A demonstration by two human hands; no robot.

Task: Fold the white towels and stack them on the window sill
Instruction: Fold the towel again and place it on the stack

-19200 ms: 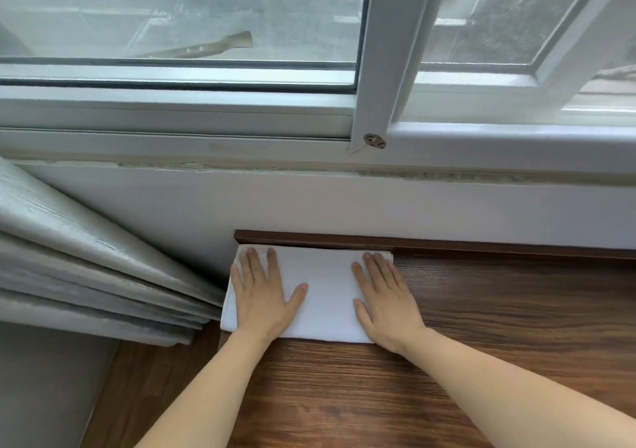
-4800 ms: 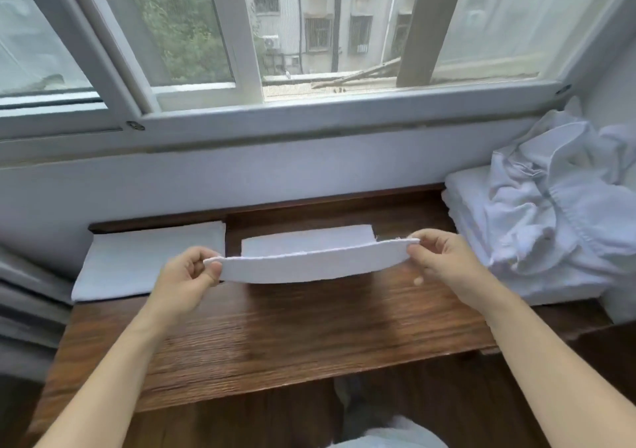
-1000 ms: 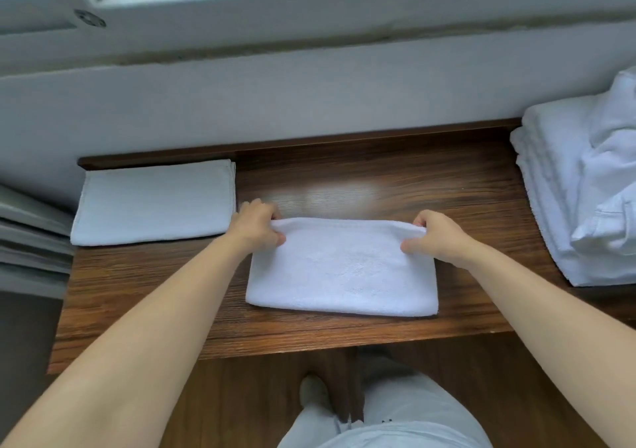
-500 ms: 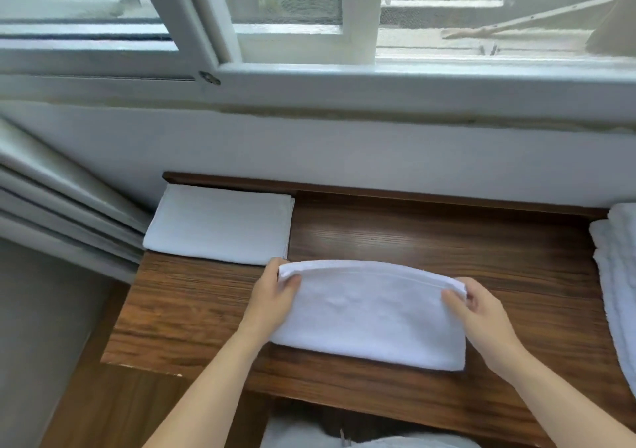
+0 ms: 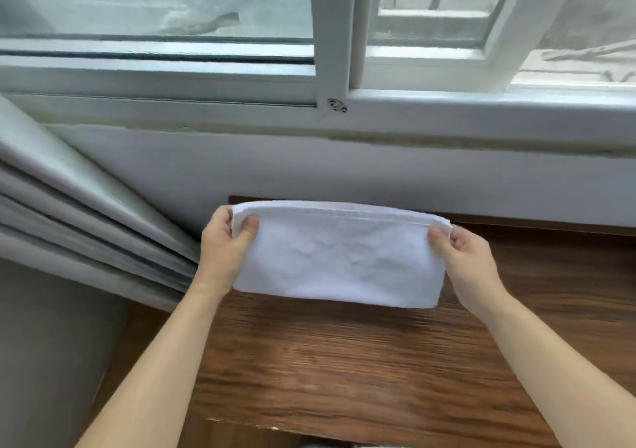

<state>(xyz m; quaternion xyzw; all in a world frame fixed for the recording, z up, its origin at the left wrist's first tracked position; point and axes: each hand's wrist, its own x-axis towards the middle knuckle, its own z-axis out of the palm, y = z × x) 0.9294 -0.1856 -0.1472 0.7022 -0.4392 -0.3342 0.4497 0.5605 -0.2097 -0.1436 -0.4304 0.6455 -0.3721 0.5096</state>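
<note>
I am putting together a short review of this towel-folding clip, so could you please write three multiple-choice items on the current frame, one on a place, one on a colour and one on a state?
1. Where is the folded towel held?
A. Over the far left end of the wooden sill, close to the wall
B. Outside the window
C. On the floor

2. What colour is the towel?
A. Blue
B. White
C. Striped red

3. How is the towel held?
A. By the left hand alone
B. Lying free, with no hand on it
C. The left hand and right hand each pinch an upper corner

Answers:
1. A, since it hangs over the sill's back left part beside the curtain.
2. B, since the cloth is plain white.
3. C, since thumb and fingers close on both top corners.
</note>
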